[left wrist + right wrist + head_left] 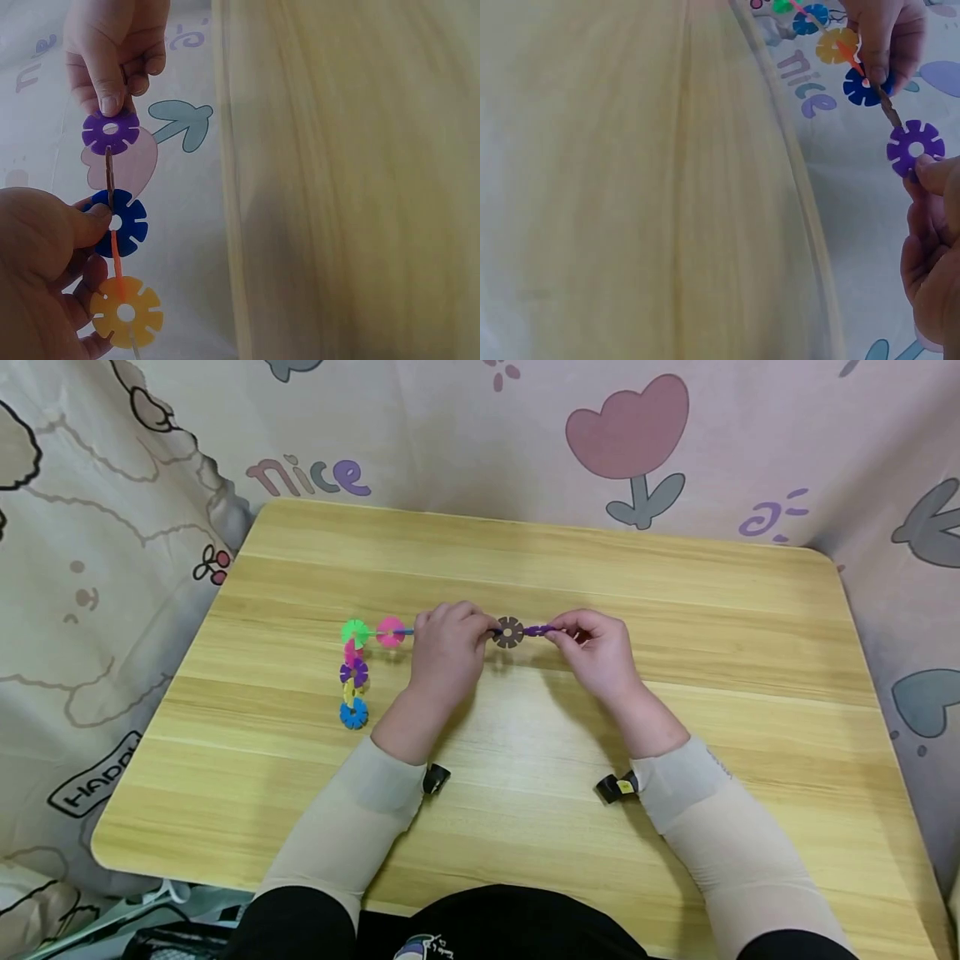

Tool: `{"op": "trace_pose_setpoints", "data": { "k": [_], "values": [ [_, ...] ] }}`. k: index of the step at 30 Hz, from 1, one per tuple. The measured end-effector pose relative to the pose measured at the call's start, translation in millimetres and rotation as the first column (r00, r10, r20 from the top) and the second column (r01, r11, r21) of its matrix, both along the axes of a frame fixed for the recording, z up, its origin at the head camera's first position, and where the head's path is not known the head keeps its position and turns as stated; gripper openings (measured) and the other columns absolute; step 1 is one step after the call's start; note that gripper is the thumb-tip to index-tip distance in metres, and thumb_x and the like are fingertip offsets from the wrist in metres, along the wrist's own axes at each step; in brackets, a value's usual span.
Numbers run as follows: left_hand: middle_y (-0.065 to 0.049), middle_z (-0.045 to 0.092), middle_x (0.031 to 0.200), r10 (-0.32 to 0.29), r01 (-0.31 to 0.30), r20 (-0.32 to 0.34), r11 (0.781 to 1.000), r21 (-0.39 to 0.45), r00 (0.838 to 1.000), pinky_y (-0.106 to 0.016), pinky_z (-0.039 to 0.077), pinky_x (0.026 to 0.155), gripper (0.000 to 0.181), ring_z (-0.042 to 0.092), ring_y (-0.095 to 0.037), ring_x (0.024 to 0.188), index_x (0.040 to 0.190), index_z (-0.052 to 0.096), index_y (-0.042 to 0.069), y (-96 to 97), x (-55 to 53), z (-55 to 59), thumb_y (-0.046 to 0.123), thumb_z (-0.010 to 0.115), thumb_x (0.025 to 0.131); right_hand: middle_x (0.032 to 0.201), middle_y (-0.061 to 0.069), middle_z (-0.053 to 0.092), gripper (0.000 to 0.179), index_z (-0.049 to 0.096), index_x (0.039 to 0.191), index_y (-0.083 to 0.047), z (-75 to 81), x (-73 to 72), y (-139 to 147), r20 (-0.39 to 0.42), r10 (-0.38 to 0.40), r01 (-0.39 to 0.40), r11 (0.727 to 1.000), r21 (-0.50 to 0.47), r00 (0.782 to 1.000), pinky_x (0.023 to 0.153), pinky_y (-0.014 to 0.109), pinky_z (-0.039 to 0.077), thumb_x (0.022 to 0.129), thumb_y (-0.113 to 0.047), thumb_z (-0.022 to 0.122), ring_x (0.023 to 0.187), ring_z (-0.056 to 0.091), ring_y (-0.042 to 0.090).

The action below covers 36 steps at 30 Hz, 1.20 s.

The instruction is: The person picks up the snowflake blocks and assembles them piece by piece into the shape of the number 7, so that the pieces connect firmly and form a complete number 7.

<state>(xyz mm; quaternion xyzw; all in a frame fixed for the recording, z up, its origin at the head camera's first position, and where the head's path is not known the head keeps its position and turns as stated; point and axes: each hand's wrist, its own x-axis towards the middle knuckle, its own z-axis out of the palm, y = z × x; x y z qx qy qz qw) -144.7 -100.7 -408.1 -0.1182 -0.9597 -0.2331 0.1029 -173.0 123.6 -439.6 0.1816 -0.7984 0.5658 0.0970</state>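
A chain of notched plastic interlocking discs stretches between both hands. In the left wrist view, my left hand [37,262] pinches a dark blue disc [133,227] between thumb and fingers. An orange disc [117,259], seen edge-on, joins it to a yellow disc [147,319]. My right hand [600,652] pinches the rim of the purple disc [900,148] at the chain's right end. Between the hands, a grey-brown disc [517,636] links the purple and dark blue ones. Left of the left hand, the chain continues through a pink disc [391,625] to a green disc [355,631].
From the green disc the chain bends toward the person, through a purple disc [362,673] to a blue disc [354,717]. The wooden table [525,827] has patterned cloth [450,435] behind and beside it. Small black cameras [437,779] sit at both wrists.
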Motion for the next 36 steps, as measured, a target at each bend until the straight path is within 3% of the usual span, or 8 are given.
{"op": "trace_pose_setpoints", "data": {
  "k": [16,25,28,32,36],
  "values": [
    [-0.006,0.074,0.105,-0.055,0.060,-0.092,0.997,0.050,0.994,-0.040,0.050,0.090,0.012,0.064,-0.028,0.099,0.107,0.082,0.009,1.8,1.1,0.9,0.009,0.071,0.102,0.082,0.016,0.075,0.008,0.079,0.090,0.004,-0.2,5.0,-5,-0.134,0.000,-0.001,1.000,-0.005,0.991,0.067,0.018,0.052,0.088,0.012,0.079,0.069,0.060,0.009],
    [-0.008,0.076,0.107,-0.106,0.113,-0.117,0.992,0.053,0.987,-0.040,0.050,0.093,0.013,0.065,-0.029,0.099,0.106,0.081,0.007,2.7,0.8,4.8,0.008,0.069,0.102,0.084,0.017,0.075,0.007,0.079,0.089,0.005,0.2,7.6,-8,-0.164,0.014,-0.018,1.000,-0.021,0.986,0.066,0.020,0.053,0.089,0.012,0.079,0.070,0.061,0.010],
    [-0.007,0.076,0.108,-0.128,0.133,-0.097,0.990,0.043,0.987,-0.040,0.049,0.097,0.013,0.065,-0.029,0.102,0.106,0.081,0.007,1.6,0.9,6.5,0.008,0.069,0.102,0.086,0.016,0.076,0.007,0.079,0.089,0.004,4.0,10.0,-5,-0.117,0.036,-0.036,0.999,0.000,0.992,0.068,0.022,0.055,0.089,0.011,0.079,0.073,0.063,0.011],
    [-0.005,0.076,0.109,-0.165,0.165,-0.042,0.986,-0.003,0.985,-0.042,0.048,0.100,0.014,0.064,-0.028,0.104,0.108,0.081,0.009,2.1,4.0,12.8,0.007,0.069,0.103,0.091,0.016,0.077,0.003,0.079,0.093,0.003,15.9,13.7,1,0.025,0.098,-0.099,0.994,0.047,0.995,0.070,0.024,0.055,0.092,0.005,0.078,0.077,0.067,0.016],
    [-0.003,0.076,0.112,-0.214,0.214,0.013,0.969,-0.125,0.977,-0.046,0.049,0.100,0.016,0.064,-0.028,0.108,0.112,0.081,0.013,7.7,8.9,19.2,0.010,0.067,0.104,0.100,0.018,0.078,0.012,0.079,0.105,0.005,26.2,11.7,3,0.200,0.140,-0.162,0.982,0.096,0.970,0.067,0.023,0.055,0.100,-0.005,0.073,0.079,0.067,0.018]
  ]
}}
